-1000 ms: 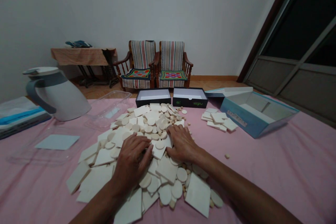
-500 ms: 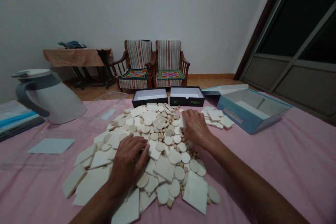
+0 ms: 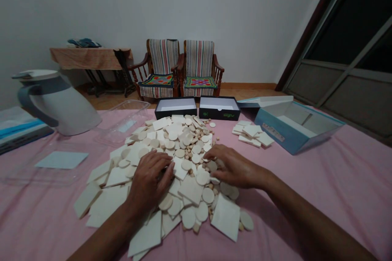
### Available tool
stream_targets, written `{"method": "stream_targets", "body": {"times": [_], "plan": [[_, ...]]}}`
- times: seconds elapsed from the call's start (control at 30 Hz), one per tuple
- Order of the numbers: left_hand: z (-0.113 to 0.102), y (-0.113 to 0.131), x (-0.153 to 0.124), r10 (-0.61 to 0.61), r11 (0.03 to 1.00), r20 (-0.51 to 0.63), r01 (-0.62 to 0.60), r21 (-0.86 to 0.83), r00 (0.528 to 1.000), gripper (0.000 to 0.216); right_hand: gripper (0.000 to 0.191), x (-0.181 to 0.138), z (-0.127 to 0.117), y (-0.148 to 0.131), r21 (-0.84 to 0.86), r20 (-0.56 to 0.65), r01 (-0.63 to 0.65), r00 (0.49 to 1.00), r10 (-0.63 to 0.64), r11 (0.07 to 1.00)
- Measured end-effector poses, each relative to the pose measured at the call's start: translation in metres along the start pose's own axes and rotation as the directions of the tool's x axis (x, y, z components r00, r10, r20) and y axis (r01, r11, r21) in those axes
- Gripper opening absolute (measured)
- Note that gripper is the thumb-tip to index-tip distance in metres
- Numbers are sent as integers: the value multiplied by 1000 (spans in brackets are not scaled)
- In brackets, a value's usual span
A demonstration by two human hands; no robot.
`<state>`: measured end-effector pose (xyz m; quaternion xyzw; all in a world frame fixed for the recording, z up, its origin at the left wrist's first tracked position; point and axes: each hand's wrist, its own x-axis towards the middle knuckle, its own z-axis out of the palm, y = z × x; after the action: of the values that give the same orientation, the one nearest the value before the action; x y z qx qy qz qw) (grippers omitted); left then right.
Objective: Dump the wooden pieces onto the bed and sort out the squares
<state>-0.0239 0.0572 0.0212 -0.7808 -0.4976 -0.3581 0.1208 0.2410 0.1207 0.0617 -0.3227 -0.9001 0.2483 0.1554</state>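
A heap of pale wooden pieces covers the middle of the pink cloth: square tiles (image 3: 191, 190), round discs (image 3: 202, 178) and small wooden beads or cubes (image 3: 211, 211). My left hand (image 3: 152, 179) lies on the heap's left part, fingers loosely bent and thumb apart, with no piece seen in it. Over the right side of the heap is my right hand (image 3: 234, 166), its thumb and fingers spread around some discs. Its fingertips touch or nearly touch them, and I cannot make out anything held. A small stack of square tiles (image 3: 252, 132) lies to the right, apart from the heap.
Behind the heap stand two shallow black boxes (image 3: 219, 114). A blue box (image 3: 281, 130) with its lid up is at the right. Clear plastic trays (image 3: 122, 120), a grey-white jug (image 3: 67, 108) and a blue-and-black pack (image 3: 21, 136) occupy the left. Two chairs (image 3: 199, 65) stand beyond.
My right hand has moved back toward me from the far right edge of the heap and has opened over the discs. The left hand stays in place. The view has shifted slightly.
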Motion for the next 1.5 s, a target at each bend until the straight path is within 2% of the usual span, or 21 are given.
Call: {"method": "stream_targets", "body": {"times": [0.07, 0.17, 0.33, 0.5, 0.6, 0.7, 0.73, 0.8, 0.87, 0.93, 1.0, 1.03, 1.13, 1.2, 1.37, 1.43, 1.5], "plan": [[0, 1, 0, -9, 1000, 7, 9, -1, 1000, 10, 39, -4, 13, -20, -9, 21, 61, 998, -61, 998], [-1, 2, 1, -14, 1000, 6, 14, 6, 1000, 10, 40, -4, 30, -38, -98, 26, 82, 996, -80, 992], [-1, 1, 1, 14, 1000, 1, -14, 17, 1000, 10, 38, 1, 49, -43, -156, 3, 84, 996, -84, 984], [0, -2, 1, 29, 999, -4, -29, 21, 1000, 9, 41, 2, 55, -41, 0, -119, 79, 990, -78, 997], [0, -3, 1, 23, 999, -3, -23, 23, 1000, 9, 36, 4, 39, -34, 175, -214, 2, 976, 36, 985], [1, -4, -1, 28, 999, -5, -28, 22, 1000, 9, 30, 4, 10, -7, 219, -350, -109, 919, 182, 970], [2, -5, -1, 29, 999, -5, -29, 21, 1000, 9, 29, 2, 1, 7, 181, -404, -153, 889, 215, 972], [2, -5, -1, 28, 999, -1, -28, 21, 1000, 9, 31, -1, -14, 37, 18, -527, -320, 802, 281, 947], [2, -4, -1, 25, 999, 0, -25, 23, 1000, 9, 34, -7, -23, 63, -111, -614, -450, 732, 295, 886], [1, -3, -1, 24, 999, 0, -24, 24, 1000, 10, 37, -12, -28, 77, -179, -666, -483, 701, 256, 857], [1, -1, 0, 14, 1000, 6, -14, 25, 1000, 11, 35, -16, -30, 76, -174, -652, -429, 725, 223, 886], [0, -1, 1, 8, 1000, 13, -9, 24, 1000, 11, 30, -17, -30, 71, -147, -605, -387, 763, 227, 910], [0, -1, 2, 6, 1000, 24, -7, 26, 1000, 11, 14, -19, -29, 48, -32, -349, -298, 898, 268, 954], [0, -1, 2, 19, 999, 20, -20, 25, 1000, 10, 12, -19, -24, 33, -9, -223, -258, 942, 250, 966], [0, -1, 1, 23, 999, 20, -23, 23, 1000, 10, 28, -14, 4, 16, -63, -36, -133, 991, 131, 989], [1, -1, 1, 18, 1000, 29, -19, 17, 999, 10, 24, -9, 17, 16, -88, -17, -125, 992, 124, 988], [1, -1, 2, 20, 1000, 28, -20, 11, 999, 10, 21, -4, 26, 20, -103, -57, -138, 990, 133, 985]]}}
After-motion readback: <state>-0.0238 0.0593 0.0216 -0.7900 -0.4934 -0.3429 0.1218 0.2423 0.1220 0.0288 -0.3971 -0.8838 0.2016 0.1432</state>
